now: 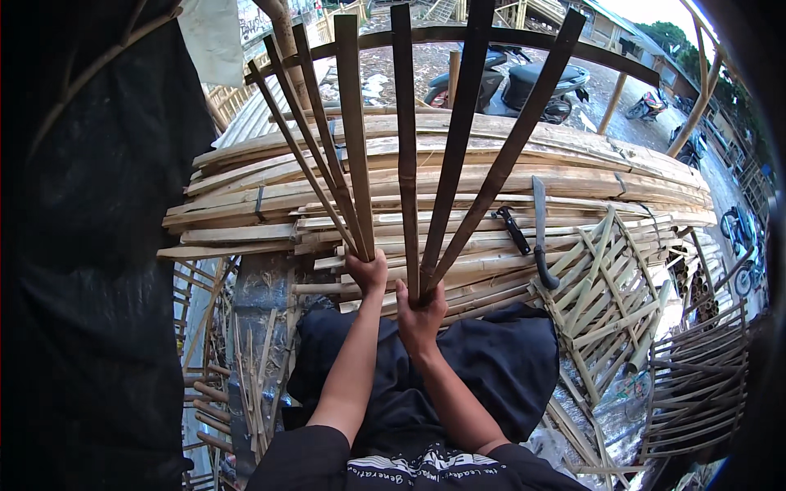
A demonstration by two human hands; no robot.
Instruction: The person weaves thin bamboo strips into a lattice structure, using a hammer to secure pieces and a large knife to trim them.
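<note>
My left hand [368, 270] is closed around the lower ends of several bamboo strips [350, 123], which stand up and lean leftward. Close beside it, my right hand [423, 317] grips the bottoms of more dark bamboo strips [407, 155], its thumb pointing up. From the two hands the strips spread apart like a fan, their tops far in front of me. Behind their upper parts runs a long dark crosswise strip [446, 34]; whether it touches them I cannot tell. Black cloth [491, 352] covers my lap below the hands.
Split bamboo lengths [557, 176] are stacked across in front of me. On them lie a machete [539, 229] and a small black tool [514, 231]. A woven bamboo lattice [610, 286] leans at right. Dark sheeting [98, 245] hangs at left; motorbikes [544, 86] stand beyond.
</note>
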